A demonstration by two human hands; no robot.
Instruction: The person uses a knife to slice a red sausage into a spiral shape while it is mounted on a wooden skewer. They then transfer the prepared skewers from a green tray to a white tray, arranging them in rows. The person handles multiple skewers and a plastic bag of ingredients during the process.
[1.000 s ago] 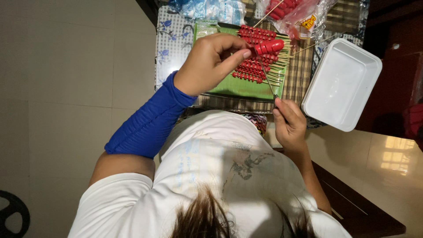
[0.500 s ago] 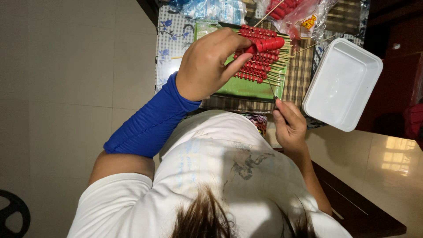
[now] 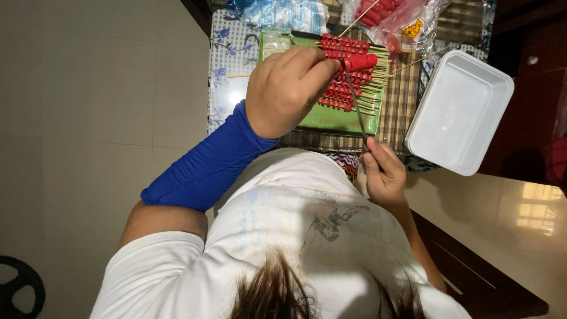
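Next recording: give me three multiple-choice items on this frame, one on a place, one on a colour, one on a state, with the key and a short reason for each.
1. Where do the finished skewers lie?
A. on the green tray
B. in the white tub
C. on the floor

2. What colour is the sleeve on the left forearm?
A. yellow
B. blue
C. black

3. What state is the white tub in?
A. full of sausages
B. covered by a lid
C. empty

Key:
1 A, the skewers are stacked on the green tray.
2 B, the sleeve above the left hand, which pinches a red sausage, is blue.
3 C, the white tub beside the right hand shows only its bare inside.
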